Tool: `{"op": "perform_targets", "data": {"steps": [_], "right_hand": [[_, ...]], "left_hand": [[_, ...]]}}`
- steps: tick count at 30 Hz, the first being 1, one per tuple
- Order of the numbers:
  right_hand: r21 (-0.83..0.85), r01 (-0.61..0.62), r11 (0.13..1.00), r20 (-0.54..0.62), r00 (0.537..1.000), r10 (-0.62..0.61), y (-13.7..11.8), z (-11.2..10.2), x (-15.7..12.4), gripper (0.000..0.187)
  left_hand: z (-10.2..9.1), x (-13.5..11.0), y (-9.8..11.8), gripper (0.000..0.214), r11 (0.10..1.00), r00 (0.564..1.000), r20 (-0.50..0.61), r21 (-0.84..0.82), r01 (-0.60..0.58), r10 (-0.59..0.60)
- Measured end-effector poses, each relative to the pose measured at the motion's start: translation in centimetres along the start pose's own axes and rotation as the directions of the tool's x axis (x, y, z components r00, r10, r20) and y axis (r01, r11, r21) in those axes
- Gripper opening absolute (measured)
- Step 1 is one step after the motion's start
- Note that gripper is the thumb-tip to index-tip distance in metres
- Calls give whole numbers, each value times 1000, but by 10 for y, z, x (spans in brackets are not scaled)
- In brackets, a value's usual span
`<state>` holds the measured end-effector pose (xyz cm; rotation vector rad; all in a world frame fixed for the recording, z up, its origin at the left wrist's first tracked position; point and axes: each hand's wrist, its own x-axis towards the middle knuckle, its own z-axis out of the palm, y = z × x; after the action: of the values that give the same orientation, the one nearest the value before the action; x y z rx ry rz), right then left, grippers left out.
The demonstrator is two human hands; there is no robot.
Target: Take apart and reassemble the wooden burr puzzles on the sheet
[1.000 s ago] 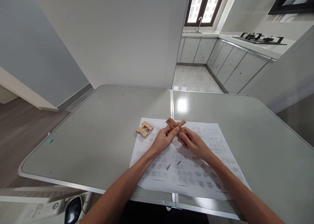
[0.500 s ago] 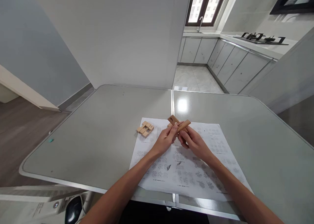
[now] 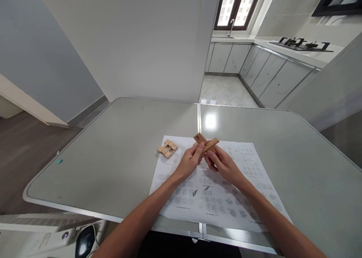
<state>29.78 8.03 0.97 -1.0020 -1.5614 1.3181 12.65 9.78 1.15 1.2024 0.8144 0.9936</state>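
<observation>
Both hands meet above a printed sheet, fingers closed around wooden puzzle pieces that cross one another. My left hand pinches them from the left, its thumb on top. One flat piece with a dark mark points up and away. My right hand grips the same pieces from the right, its fingers curled underneath. Where the pieces join is partly hidden by the fingers. Left of my hands, an interlocked wooden block puzzle lies at the sheet's upper left corner.
The white paper sheet carries rows of small printed diagrams. Beneath it is a grey folding table with a metal seam down the middle. A small teal bit lies near the left edge. A white device stands below the table's left front.
The crossing piece between my hands has shifted very slightly to the left. Both hands otherwise keep almost the same position and grip.
</observation>
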Motion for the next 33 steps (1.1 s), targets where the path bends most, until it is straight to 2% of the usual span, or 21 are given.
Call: {"op": "perform_targets", "data": {"steps": [7, 11, 15, 18, 21, 24, 29, 33], "right_hand": [[45, -1, 999, -10, 1000, 1, 2, 0, 2, 34], [14, 18, 1000, -35, 999, -18, 6, -3, 2, 35], [-177, -1, 984, -231, 972, -41, 11, -8, 3, 37], [-427, -34, 904, -315, 942, -113, 18, -11, 4, 36], [-595, -12, 804, -270, 945, -185, 28, -11, 5, 33], [-657, -5, 754, -223, 956, -189, 35, -11, 6, 25], [-649, -11, 760, -191, 970, -149, 38, -12, 6, 19], [-604, -43, 796, -209, 972, -107, 36, -14, 5, 21]], "left_hand": [[1, 2, 0, 62, 999, 998, -40, -29, -39, 38], [-2, 4, 0, 58, 995, 994, -106, -93, -44, 34], [-5, 6, 4, 55, 981, 975, -221, -192, -39, -4], [-7, 8, 5, 53, 965, 963, -266, -260, -34, -37], [-8, 9, 3, 50, 957, 955, -290, -287, -34, -53], [-10, 9, 1, 49, 958, 956, -289, -286, -28, -58], [-11, 10, 0, 51, 956, 960, -275, -293, -27, -57], [-11, 9, 0, 52, 963, 962, -269, -267, -34, -40]]}}
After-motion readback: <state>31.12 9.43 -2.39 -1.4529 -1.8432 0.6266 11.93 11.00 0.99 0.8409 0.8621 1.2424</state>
